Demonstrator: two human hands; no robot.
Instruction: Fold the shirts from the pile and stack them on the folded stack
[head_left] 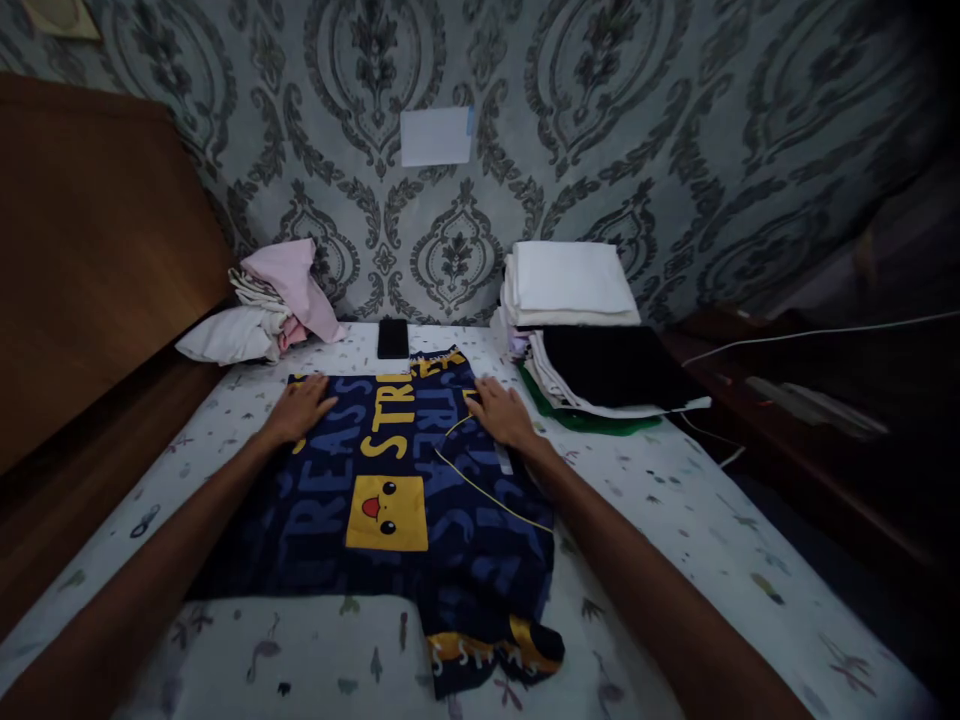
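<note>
A navy T-shirt (322,545) with yellow lettering and a yellow smiling face print lies spread sideways on the patterned white sheet (652,540). Its neckline points to the right, and one sleeve sticks out toward me. My left hand (298,408) rests palm down on the shirt's far left part, fingers stretched out. On the far right, near the collar, my right hand (504,410) lies flat with its fingers extended over the fabric. Neither hand grips anything.
A phone (393,339) lies beyond the shirt by the wall. Crumpled pink and white clothes (281,305) sit at the back left, beside a brown wooden panel (97,250). At the back right stand folded white clothes (574,280) and folded black clothes (611,365).
</note>
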